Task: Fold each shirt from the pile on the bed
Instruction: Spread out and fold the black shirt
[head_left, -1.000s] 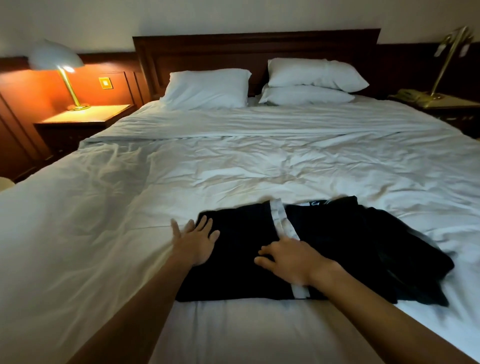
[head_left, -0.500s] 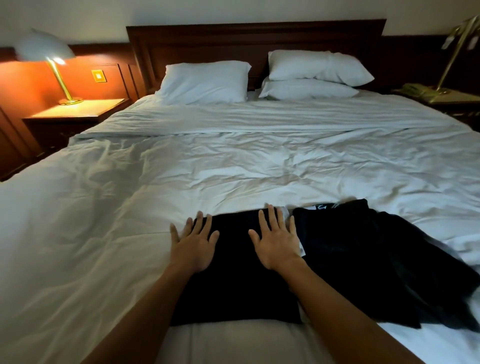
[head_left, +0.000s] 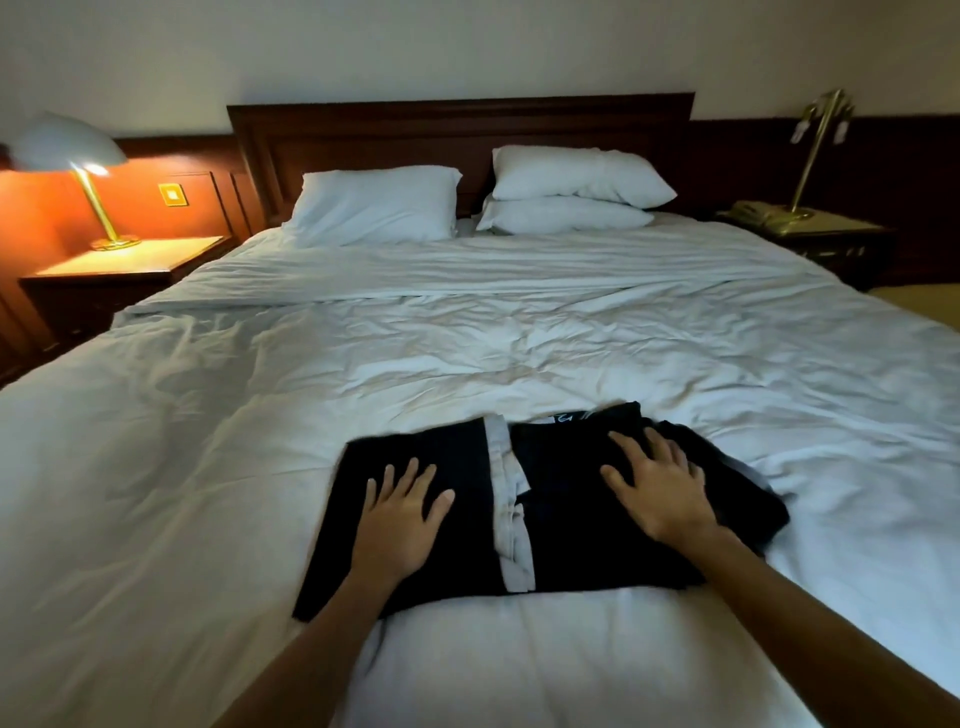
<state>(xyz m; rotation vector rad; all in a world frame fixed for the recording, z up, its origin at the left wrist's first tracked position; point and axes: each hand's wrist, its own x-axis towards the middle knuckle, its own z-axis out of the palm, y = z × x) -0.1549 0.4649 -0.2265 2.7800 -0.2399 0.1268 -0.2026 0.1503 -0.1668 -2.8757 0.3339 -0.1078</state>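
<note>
Smoothing step, by the look of it. A folded black fabric shirt (head_left: 457, 467) lies on the white-sheeted bed (head_left: 467, 353), with a pale grey fabric strip (head_left: 506, 499) running down its middle; that strip is my reference.

- Left of the strip: left hand (head_left: 400, 514) flat on the black panel, fingers straight and spread, gripping nothing.
- Right of the strip: right hand (head_left: 660, 493) flat on dark cloth (head_left: 566, 530), fingers splayed, nothing pinched.

(Can't tell whether the cloth right of the strip is the same shirt or the rest of the pile; too dark.)

To do it well, my read:
- Sweep both palms outward from the strip, pushing creases to the edges.
- Keep pressure even so the layers don't shear.
- Square the near hem left of the strip, which looks off-square.
- The bedding will give underneath, so use light strokes.
</note>
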